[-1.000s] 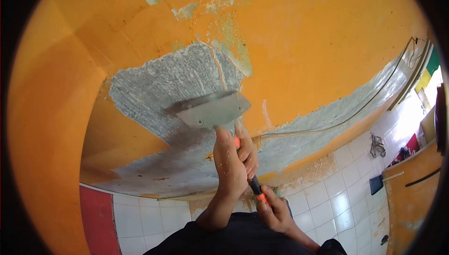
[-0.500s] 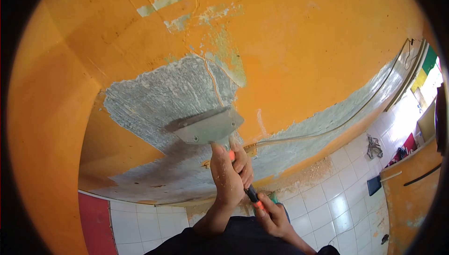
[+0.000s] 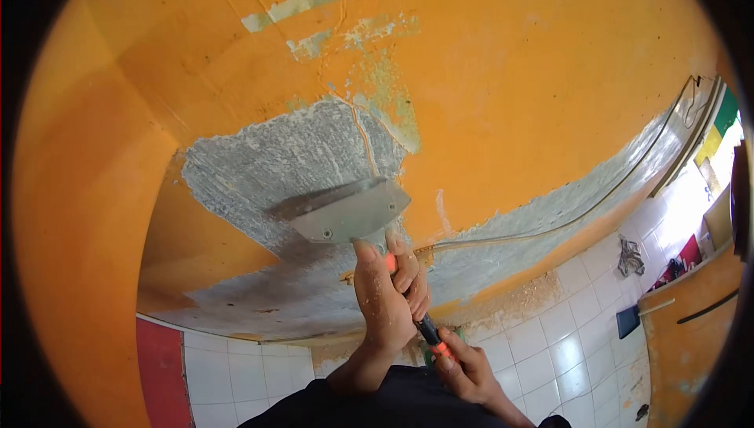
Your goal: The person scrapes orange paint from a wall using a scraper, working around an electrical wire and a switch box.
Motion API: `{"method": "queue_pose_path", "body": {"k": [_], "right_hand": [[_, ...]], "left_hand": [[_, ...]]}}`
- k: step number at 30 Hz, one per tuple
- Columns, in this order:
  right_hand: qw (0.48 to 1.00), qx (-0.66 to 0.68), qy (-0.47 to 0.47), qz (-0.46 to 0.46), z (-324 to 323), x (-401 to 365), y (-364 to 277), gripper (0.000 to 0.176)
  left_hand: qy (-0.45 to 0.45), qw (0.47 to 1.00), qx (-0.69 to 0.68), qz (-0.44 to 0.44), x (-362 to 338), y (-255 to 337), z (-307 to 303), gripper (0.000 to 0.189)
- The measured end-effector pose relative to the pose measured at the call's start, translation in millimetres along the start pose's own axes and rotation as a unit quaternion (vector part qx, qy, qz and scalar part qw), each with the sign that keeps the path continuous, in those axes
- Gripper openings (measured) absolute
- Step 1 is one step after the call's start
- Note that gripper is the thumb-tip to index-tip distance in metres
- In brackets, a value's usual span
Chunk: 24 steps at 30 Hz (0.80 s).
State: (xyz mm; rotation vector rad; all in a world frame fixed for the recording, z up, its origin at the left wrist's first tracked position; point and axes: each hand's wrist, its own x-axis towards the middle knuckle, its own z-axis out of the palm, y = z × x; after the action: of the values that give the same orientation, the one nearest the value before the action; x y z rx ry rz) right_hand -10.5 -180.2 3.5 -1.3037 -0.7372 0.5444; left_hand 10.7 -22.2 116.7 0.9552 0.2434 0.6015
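Note:
A wide scraper with a flat grey metal blade (image 3: 352, 212) is held up to the orange painted surface. My left hand (image 3: 386, 294), dusted with pale flakes, grips the upper handle just below the blade, thumb pointing up toward it. Lower down, the fingers of my right hand (image 3: 467, 369) close around the end of the black and orange handle (image 3: 428, 331). Behind the blade lies a scraped grey patch (image 3: 275, 157) with ragged paint edges, and the blade casts a dark shadow on it. A thin cable ridge (image 3: 361, 137) runs down through the patch.
A long cable (image 3: 542, 232) crosses a second bare grey strip toward the bright window on the right. White tiles (image 3: 542, 318) and a red panel (image 3: 163, 369) lie below. An orange cabinet (image 3: 695, 342) stands at right, with small items on top.
The view has shifted slightly, so the surface sits a little lower and further right. The shadow beside the blade looks wider. Both hands keep their grip on the scraper.

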Motion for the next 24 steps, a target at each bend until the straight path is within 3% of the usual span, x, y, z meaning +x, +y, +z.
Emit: {"method": "queue_pose_path", "body": {"k": [7, 15, 18, 22, 24], "right_hand": [[1.000, 0.016, -0.007, -0.025, -3.7, -2.2, -5.2, 0.045], [0.998, 0.025, -0.025, 0.043, -6.7, -1.6, -5.7, 0.045], [0.999, 0.049, -0.018, 0.003, -1.3, -7.3, -3.3, 0.045], [0.997, 0.050, -0.049, -0.030, -7.4, 3.9, -20.0, 0.049], [0.994, 0.091, -0.045, 0.028, -6.7, -7.2, -21.1, 0.050]], "left_hand": [[0.018, 1.000, 0.007, 0.007, -5.2, 1.2, 6.2, 0.047], [0.014, 1.000, 0.017, 0.019, -2.1, 3.5, 6.1, 0.047], [0.008, 1.000, 0.025, -0.012, -6.0, 3.1, 3.9, 0.047], [-0.012, 1.000, -0.009, 0.019, -2.9, 14.0, 13.6, 0.046], [-0.021, 1.000, 0.000, 0.005, -4.5, 15.4, 13.0, 0.047]]}}
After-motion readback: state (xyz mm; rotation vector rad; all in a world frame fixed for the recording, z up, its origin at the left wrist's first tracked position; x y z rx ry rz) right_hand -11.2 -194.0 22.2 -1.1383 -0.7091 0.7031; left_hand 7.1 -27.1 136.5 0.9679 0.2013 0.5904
